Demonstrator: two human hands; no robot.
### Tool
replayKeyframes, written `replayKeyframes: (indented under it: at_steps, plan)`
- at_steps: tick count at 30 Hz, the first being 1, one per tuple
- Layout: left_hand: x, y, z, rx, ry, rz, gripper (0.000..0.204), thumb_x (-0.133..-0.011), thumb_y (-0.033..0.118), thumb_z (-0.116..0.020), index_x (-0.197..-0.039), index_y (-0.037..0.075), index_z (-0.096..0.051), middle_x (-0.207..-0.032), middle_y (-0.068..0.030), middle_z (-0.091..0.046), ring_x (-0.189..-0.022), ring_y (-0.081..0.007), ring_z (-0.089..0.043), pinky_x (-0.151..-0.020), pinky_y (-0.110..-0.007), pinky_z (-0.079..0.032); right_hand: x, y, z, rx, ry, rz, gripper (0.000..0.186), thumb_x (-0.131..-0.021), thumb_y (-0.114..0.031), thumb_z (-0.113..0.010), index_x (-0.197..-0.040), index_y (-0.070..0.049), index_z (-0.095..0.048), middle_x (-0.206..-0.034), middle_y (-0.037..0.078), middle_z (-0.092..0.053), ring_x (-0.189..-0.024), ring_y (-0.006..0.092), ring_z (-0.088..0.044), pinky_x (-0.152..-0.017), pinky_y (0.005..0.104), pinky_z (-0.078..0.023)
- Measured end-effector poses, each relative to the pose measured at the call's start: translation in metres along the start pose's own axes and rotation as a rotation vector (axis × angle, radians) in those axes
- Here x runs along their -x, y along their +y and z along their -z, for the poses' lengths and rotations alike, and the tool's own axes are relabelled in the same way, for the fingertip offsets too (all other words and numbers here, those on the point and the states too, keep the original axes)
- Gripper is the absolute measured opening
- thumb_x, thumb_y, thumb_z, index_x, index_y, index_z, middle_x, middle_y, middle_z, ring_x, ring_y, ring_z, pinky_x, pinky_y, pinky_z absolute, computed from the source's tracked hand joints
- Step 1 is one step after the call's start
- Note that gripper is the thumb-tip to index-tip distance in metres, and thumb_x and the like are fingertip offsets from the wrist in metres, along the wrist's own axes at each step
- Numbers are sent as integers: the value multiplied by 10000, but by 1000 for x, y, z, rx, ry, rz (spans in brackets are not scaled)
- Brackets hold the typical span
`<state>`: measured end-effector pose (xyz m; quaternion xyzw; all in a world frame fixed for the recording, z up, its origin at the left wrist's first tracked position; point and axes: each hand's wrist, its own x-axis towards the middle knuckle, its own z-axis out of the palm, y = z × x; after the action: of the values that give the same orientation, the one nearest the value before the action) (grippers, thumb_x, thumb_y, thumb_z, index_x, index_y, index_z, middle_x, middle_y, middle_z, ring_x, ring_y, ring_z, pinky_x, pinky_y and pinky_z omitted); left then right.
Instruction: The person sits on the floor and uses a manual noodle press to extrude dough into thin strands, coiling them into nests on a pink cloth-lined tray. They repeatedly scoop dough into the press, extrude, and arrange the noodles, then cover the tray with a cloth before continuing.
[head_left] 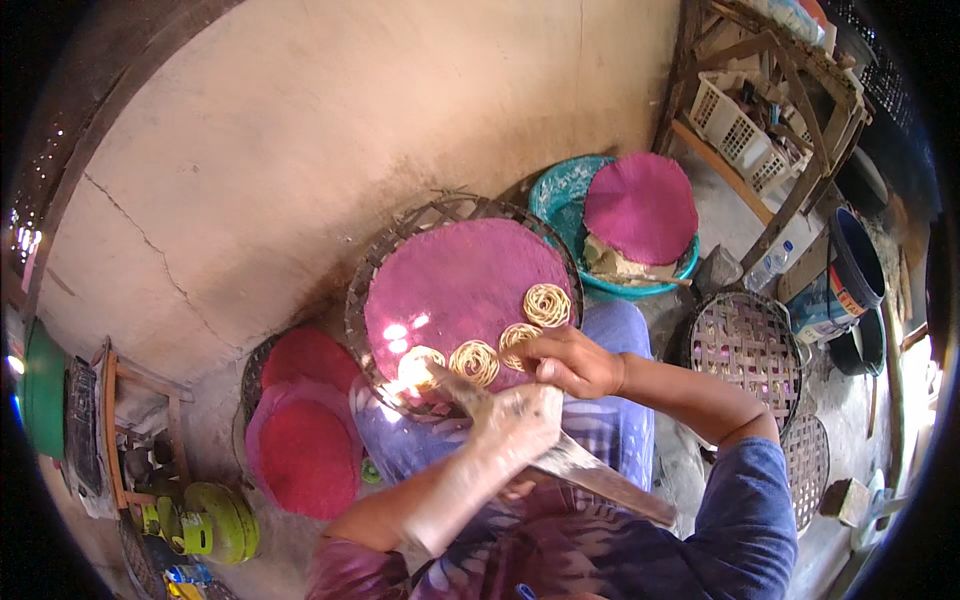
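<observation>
On my lap rests a dark woven tray [362, 290] lined with a round pink mat [455, 270]. Several pale coiled noodle nests [473, 363] lie along its near and right edge. My left hand [512, 422], pale and partly smeared by motion, is closed around a long wooden tool [605, 485] over the tray's near side. The tool's flat, worn end slants down to the right across my lap. My right hand [575, 362] is curled shut close beside the nest at the lower right. Whatever its fingers hold is hidden.
At the back right stands a teal basin [560, 200] with dough and another pink mat. Red and pink mats [310, 455] lie at my left, near a green gas cylinder [225, 520]. Woven trays [745, 345], a dark bucket [855, 260] and a wooden rack [725, 170] line the right.
</observation>
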<state>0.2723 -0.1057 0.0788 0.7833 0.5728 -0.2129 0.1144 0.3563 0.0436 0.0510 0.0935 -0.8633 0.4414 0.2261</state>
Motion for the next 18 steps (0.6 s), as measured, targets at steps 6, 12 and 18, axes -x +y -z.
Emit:
replayKeyframes:
  at_steps: [6,12,18]
  plan:
    - [22,-67,9,1065,627,-549,347,-898,263,-578,-1203,98,-567,-1174,-69,-614,-1030,-222,-593,-929,-369,-473,-68,-107,6,145,-245,577,578,-894,-255,-627,-1375,-25,-403,-949,150,-596,-792,294,-645,-627,405,-539]
    - [9,-89,2,828,530,-259,341,-887,356,-583,-1115,104,-619,-963,-109,-676,-938,-286,-642,-855,-388,-501,-80,-97,35,69,144,-92,348,-880,-26,-549,-1199,-66,-416,-919,118,-584,-824,204,-618,-694,329,-502]
    - [42,-144,-50,644,840,293,332,-860,122,-651,-1166,34,-556,-867,-79,-653,-831,-188,-623,-729,-361,-528,-48,-57,126,-257,1101,-167,226,-973,-192,-514,-1180,-117,-462,-659,-19,-438,-442,53,-383,-355,219,-332]
